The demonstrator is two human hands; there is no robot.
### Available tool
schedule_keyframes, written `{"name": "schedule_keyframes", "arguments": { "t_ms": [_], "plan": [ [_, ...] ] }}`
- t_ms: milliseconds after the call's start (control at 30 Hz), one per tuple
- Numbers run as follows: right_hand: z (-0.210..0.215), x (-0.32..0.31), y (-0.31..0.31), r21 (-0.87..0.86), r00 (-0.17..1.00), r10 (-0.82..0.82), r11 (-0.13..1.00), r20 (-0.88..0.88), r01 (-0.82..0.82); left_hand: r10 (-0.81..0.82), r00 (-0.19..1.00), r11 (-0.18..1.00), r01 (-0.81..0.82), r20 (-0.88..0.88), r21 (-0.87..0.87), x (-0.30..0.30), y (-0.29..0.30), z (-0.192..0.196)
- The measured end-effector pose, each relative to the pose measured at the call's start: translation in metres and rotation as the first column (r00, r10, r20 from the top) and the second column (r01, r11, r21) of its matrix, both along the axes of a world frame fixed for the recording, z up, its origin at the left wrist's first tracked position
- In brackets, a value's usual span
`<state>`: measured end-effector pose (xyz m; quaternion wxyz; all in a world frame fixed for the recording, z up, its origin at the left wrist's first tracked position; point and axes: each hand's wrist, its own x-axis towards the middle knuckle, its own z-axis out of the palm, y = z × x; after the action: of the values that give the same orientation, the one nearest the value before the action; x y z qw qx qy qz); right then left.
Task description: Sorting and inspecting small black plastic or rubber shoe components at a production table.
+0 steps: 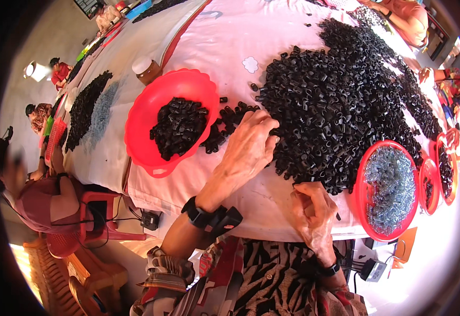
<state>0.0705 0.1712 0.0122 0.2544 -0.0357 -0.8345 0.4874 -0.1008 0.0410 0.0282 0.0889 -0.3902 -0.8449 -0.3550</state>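
A large heap of small black hollow plastic pieces (335, 100) spreads over the pink cloth. At its left edge is my left hand (251, 139), fingers curled together with the tips against the black pieces; what they pinch, if anything, is hidden. My right hand (314, 210) rests near the table's front edge, below the heap, its thumb and fingers bent into a pinch. I cannot make out anything between them. Left of my left hand stands a red scalloped bowl (140, 126) holding a mound of the same black pieces (180, 126). Several loose ones lie between bowl and heap.
A red basin (360, 195) of small clear bluish pieces (390, 184) stands at the right, with smaller red trays beyond. A brown jar with a white lid (145, 68) is behind the bowl. Other people sit around the tables; a red plastic chair (101, 197) is at the left.
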Motion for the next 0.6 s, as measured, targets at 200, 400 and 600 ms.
{"name": "schedule_keyframes", "arguments": {
  "t_ms": [200,400,600],
  "plan": [
    [0.000,-0.001,0.003,0.002,1.000,0.010,1.000,-0.010,-0.010,-0.030,0.994,0.999,0.033,0.105,-0.031,-0.007,-0.007,-0.015],
    [0.000,-0.001,0.003,0.007,1.000,0.021,1.000,-0.007,-0.021,0.020,0.976,0.993,0.005,0.218,-0.117,0.004,-0.023,-0.002],
    [-0.003,-0.002,0.004,0.026,0.999,0.014,1.000,-0.032,-0.014,-0.028,0.981,1.000,0.027,0.192,0.009,-0.001,-0.020,0.003]
  ]
}}
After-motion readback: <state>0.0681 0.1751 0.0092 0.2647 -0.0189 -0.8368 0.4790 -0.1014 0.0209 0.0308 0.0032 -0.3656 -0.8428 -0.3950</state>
